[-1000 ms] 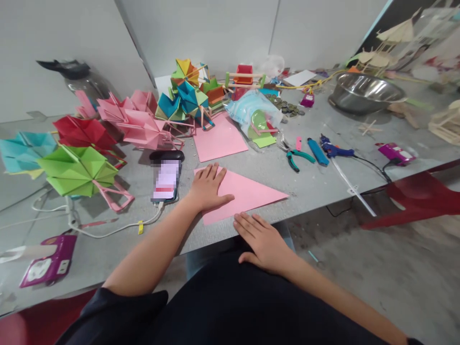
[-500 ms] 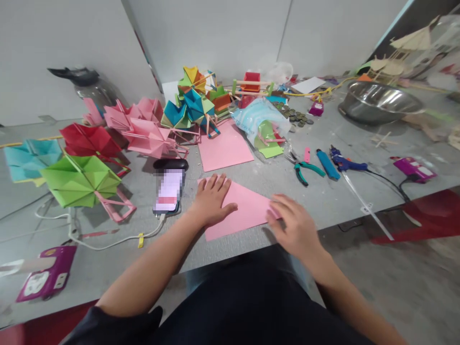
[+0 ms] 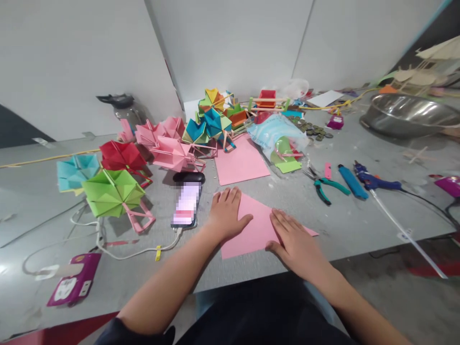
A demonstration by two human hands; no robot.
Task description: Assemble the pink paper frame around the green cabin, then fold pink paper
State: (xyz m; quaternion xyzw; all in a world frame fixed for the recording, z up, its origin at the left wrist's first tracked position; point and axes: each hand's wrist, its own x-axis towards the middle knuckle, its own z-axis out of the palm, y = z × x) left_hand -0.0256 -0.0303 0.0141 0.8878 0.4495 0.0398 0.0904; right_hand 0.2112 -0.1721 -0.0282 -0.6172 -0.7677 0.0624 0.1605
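Note:
A folded sheet of pink paper (image 3: 254,225) lies at the table's near edge, tapering to a point on the right. My left hand (image 3: 227,215) rests flat on its left part, fingers stretched out and thumb apart. Over its right part lies my right hand (image 3: 293,239), fingers extended and pressed down on the paper, thumb apart; the paper's tip sticks out beyond it. Just behind is another pink sheet (image 3: 242,160), flat on the table. A phone (image 3: 187,203) with a cable plugged in sits left of my left hand.
Folded paper models in green (image 3: 113,191), red (image 3: 122,155) and pink (image 3: 172,152) stand at the left. To the right lie pliers (image 3: 328,187), a blue cutter (image 3: 352,182) and a glue gun (image 3: 375,181). A metal bowl (image 3: 406,115) stands farther back.
My right hand has gone from pinching the paper's right tip to lying flat on the paper. The left hand stays on the sheet. The camera view has shifted left and up.

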